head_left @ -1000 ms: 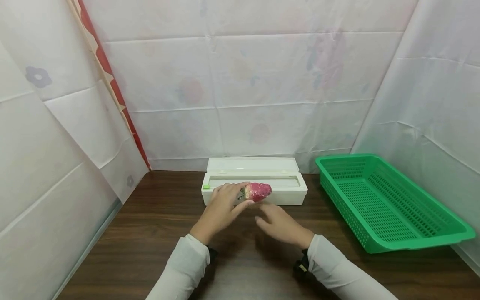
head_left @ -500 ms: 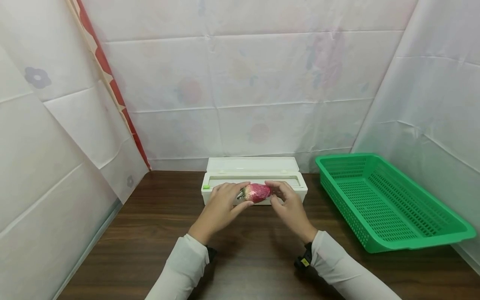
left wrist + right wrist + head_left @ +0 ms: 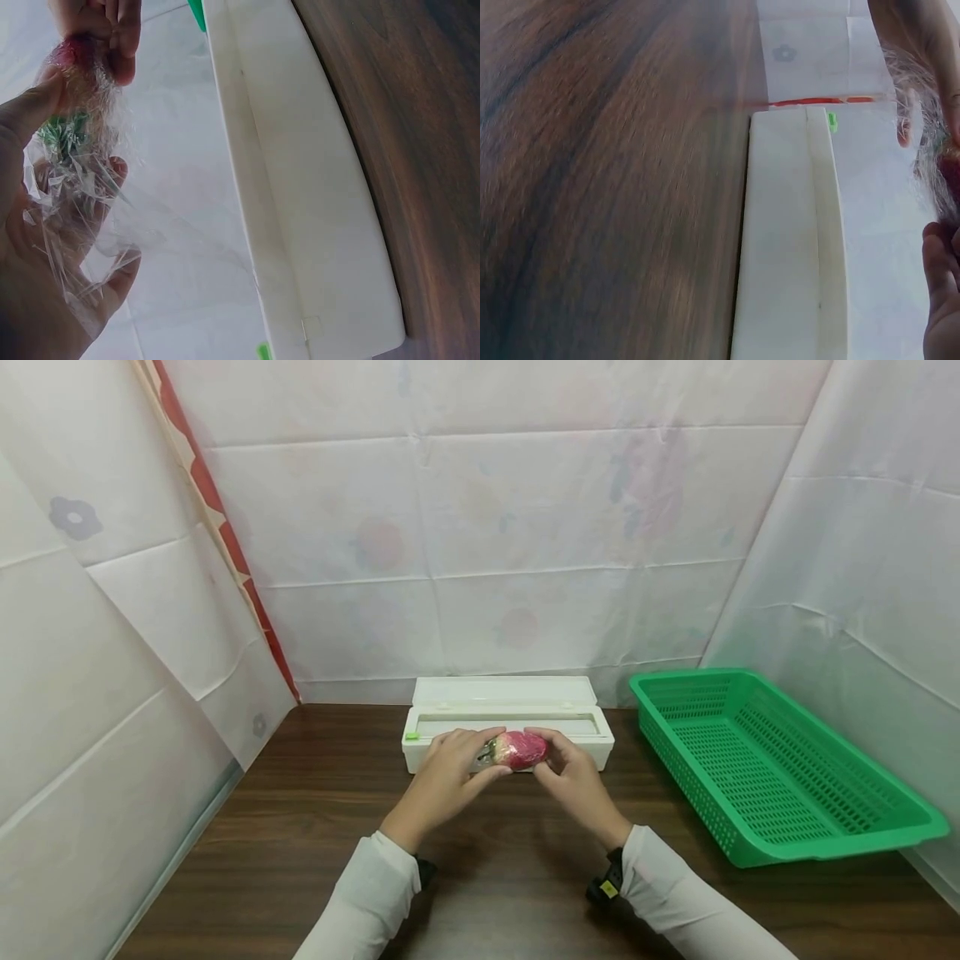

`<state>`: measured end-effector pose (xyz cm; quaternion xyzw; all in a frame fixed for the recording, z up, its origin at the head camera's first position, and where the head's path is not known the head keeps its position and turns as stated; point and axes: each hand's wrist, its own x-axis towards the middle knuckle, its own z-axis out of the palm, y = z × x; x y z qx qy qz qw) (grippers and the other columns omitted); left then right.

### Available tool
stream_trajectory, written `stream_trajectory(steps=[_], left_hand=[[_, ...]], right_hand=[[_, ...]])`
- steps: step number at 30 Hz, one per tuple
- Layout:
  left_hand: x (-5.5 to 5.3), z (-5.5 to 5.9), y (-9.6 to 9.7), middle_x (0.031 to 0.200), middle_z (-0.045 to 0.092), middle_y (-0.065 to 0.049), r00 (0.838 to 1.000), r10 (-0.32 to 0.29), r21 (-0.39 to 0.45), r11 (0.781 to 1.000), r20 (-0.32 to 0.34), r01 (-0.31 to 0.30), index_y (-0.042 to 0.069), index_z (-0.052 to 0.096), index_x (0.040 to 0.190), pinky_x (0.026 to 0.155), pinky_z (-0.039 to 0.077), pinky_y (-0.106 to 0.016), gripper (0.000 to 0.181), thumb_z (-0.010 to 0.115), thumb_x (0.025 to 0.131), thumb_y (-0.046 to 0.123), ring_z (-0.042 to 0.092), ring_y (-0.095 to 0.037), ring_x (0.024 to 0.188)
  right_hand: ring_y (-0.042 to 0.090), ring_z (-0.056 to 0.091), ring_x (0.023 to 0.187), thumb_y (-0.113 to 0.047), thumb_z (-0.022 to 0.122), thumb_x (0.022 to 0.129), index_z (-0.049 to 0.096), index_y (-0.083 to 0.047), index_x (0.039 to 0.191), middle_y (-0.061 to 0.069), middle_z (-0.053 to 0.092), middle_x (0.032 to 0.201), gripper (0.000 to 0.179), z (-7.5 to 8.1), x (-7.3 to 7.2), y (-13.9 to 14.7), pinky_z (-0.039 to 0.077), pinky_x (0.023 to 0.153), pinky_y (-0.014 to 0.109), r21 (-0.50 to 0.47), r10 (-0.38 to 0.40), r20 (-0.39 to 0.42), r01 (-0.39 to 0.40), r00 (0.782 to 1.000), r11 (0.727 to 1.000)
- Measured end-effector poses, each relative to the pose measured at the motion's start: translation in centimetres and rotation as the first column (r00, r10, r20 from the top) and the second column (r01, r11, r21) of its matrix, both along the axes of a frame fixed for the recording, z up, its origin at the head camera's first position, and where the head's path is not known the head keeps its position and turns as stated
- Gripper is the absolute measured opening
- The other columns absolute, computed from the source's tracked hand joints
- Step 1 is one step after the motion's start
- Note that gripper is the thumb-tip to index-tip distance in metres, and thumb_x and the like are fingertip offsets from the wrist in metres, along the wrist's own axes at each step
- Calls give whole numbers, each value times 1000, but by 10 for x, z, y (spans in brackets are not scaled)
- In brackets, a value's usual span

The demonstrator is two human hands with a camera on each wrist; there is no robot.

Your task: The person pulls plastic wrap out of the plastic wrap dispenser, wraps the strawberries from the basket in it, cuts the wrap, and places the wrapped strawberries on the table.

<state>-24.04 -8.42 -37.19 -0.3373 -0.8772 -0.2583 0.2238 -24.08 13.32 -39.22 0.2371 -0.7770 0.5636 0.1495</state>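
Note:
A red strawberry (image 3: 520,749) with a pale top and green leaves is wrapped in clear cling film and lies sideways between both hands, above the table. My left hand (image 3: 447,772) holds it at the leafy end by thumb and fingers. Loose crumpled film (image 3: 82,187) trails over the left palm in the left wrist view. With thumb and fingers, my right hand (image 3: 576,781) pinches the strawberry's pointed end. Just behind the hands stands a white cling film dispenser (image 3: 596,753), its lid (image 3: 504,691) raised. The hands hide part of its front.
A green plastic basket (image 3: 686,774) stands to the right on the dark wood table (image 3: 300,827). White sheeting (image 3: 480,527) closes off the back and both sides. A small green slider (image 3: 412,737) sits at the dispenser's left end.
My right hand has come from below the strawberry to its pointed end and now grips it there. The left hand keeps its hold almost in place.

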Motion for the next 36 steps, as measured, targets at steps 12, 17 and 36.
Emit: stream_trajectory(steps=[12, 17, 36], left_hand=[[1, -1, 1, 127, 67, -1, 999, -31, 52, 998, 34, 30, 13, 57, 143, 103, 37, -53, 58, 73, 92, 37, 58, -22, 119], [0, -3, 1, 127, 67, 2, 999, -32, 44, 999, 40, 30, 16, 56, 144, 105, 35, -53, 58, 72, 93, 38, 57, -19, 119], [-2, -2, -3, 120, 70, -2, 999, -37, 2, 999, 19, 37, 16, 56, 145, 104, 36, -53, 61, 74, 91, 37, 59, -21, 113]], right_hand=[[24, 58, 116, 3, 56, 93, 50, 7, 140, 22, 56, 136, 47, 0, -5, 1, 52, 91, 27, -76, 141, 209, -128, 968, 989], [22, 54, 112, 3, 55, 92, 46, 6, 142, 22, 53, 138, 51, -2, -6, 0, 51, 91, 27, -99, 176, 281, -154, 944, 983], [27, 46, 131, -17, 58, 102, 20, -2, 154, 19, 35, 150, 66, -1, -4, 4, 27, 114, 57, -403, 542, 400, -390, 739, 828]])
